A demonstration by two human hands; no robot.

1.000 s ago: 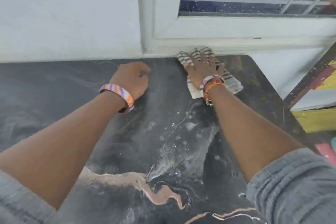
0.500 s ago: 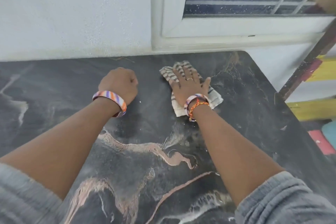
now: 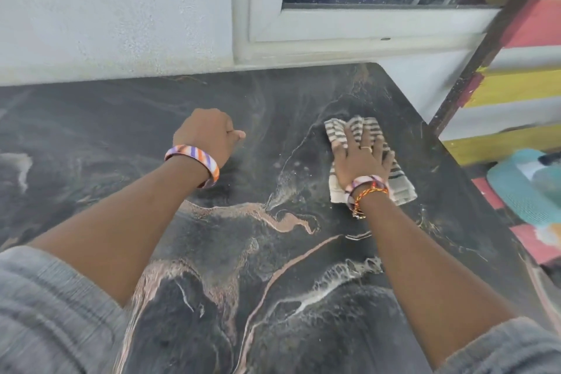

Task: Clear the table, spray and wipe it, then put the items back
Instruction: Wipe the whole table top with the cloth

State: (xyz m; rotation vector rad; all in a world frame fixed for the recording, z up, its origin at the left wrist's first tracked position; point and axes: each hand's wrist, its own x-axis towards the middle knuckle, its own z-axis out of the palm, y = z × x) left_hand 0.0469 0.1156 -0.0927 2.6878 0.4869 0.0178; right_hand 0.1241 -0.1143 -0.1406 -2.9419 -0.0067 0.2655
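Wiping stage: cloth drawn back from the wall toward the table's right side.

Our right hand [image 3: 361, 161], fingers spread flat, pressed the striped cloth [image 3: 368, 158] onto the dark marbled table [image 3: 121, 118]; half a second before it lay nearer centre. Our left hand [image 3: 206, 136] rested fisted, holding nothing visible. We judged wiping incomplete: wet streaks remained near us.

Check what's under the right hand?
The right hand lies flat on a striped cloth spread on the dark marble table. Cloth edges show around the hand; the tabletop beneath the cloth is covered, so its state can't be seen.
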